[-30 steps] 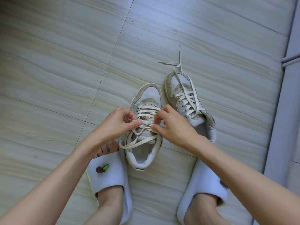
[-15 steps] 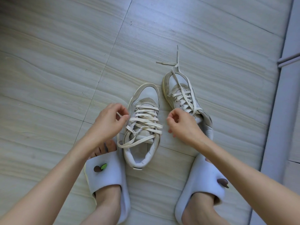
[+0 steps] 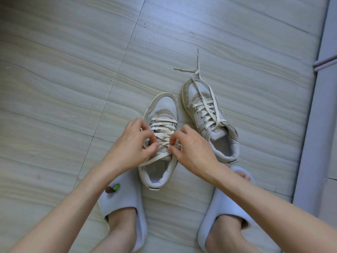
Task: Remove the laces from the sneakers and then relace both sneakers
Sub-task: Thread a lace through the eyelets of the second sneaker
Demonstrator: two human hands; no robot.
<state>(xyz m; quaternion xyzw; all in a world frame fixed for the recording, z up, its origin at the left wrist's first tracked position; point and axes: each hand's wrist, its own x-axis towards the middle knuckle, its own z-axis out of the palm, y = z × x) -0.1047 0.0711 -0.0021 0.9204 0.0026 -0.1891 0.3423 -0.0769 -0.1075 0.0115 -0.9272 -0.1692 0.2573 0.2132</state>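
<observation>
White sneakers (image 3: 162, 114), two; hands (image 3: 131, 147), two, seemingly pinching laces (image 3: 164, 125).

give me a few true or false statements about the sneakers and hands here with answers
1. Both hands work at the laces of the left sneaker. True: the left hand and right hand pinch its lace.
2. The right sneaker has no lace. False: it is laced, with loose ends trailing past the toe onto the floor.
3. The sneakers sit on a table. False: they stand on the floor.
4. The person wears slippers. True.
</observation>
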